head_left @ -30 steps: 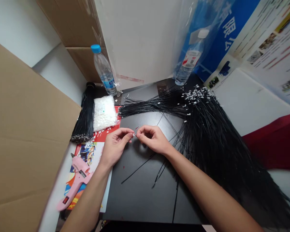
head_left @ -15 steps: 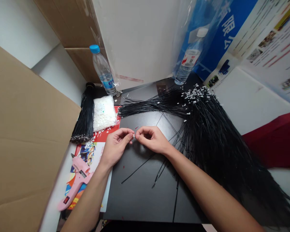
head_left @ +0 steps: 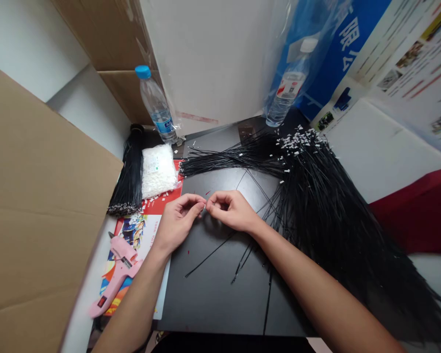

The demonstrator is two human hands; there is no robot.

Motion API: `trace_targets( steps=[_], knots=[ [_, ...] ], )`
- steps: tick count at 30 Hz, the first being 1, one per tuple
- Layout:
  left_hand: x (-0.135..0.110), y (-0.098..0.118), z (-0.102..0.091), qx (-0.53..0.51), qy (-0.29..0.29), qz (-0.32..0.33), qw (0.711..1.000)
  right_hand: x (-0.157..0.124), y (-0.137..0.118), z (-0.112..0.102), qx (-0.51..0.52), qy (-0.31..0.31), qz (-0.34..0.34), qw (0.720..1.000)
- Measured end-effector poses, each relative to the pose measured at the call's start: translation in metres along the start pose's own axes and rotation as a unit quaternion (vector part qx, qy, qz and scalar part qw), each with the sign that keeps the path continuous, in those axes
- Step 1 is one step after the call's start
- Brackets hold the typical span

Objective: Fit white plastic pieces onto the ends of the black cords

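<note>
Over the dark tabletop, my left hand (head_left: 180, 218) and my right hand (head_left: 231, 211) meet fingertip to fingertip. A tiny white connector (head_left: 205, 206) shows between them, pinched by my left thumb and forefinger and mostly hidden. My right thumb and forefinger are closed too, on what looks like the end of a thin black wire; little of it shows. Right of my hands lies a large heap of black wires (head_left: 327, 211), many tipped with white connectors (head_left: 301, 142). Behind them stretches a flatter bundle of black wires (head_left: 224, 162). Loose wires (head_left: 209, 258) run beneath my right forearm.
At left are a clear bag of white connectors (head_left: 159, 171), another black wire bundle (head_left: 128, 176), and a pink glue gun (head_left: 117, 277) on a colourful printed sheet (head_left: 156, 274). Two water bottles (head_left: 158, 110) (head_left: 288, 88) stand at the back. Cardboard (head_left: 47, 211) flanks the left side.
My fingertips have drawn slightly closer together, and less of the white connector shows between them. The rest of the view has shifted only a little.
</note>
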State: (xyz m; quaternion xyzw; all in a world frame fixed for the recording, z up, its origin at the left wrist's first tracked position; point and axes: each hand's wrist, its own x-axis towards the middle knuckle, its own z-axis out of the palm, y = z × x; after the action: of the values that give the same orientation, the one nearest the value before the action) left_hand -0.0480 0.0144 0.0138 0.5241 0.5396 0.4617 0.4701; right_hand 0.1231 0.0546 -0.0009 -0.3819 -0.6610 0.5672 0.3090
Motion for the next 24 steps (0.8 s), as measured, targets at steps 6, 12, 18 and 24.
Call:
trace_targets(
  steps=[6, 12, 18, 24],
  knots=[
    [0.000, 0.000, 0.003, -0.012, 0.027, -0.008, 1.000, 0.001, 0.000, 0.002, -0.046, 0.025, 0.017, 0.998],
    [-0.002, -0.001, 0.011, -0.018, 0.066, -0.014, 0.998, 0.002, -0.002, 0.004, -0.052, 0.032, 0.026, 0.998],
    [-0.004, 0.000, 0.017, -0.026, 0.092, 0.006, 0.995, 0.000, -0.001, 0.005, 0.006, 0.019, 0.024, 1.000],
    [-0.003, 0.000, 0.016, -0.058, 0.105, 0.010, 0.993, 0.000, -0.001, 0.007, 0.071, 0.014, 0.006, 0.997]
  ],
)
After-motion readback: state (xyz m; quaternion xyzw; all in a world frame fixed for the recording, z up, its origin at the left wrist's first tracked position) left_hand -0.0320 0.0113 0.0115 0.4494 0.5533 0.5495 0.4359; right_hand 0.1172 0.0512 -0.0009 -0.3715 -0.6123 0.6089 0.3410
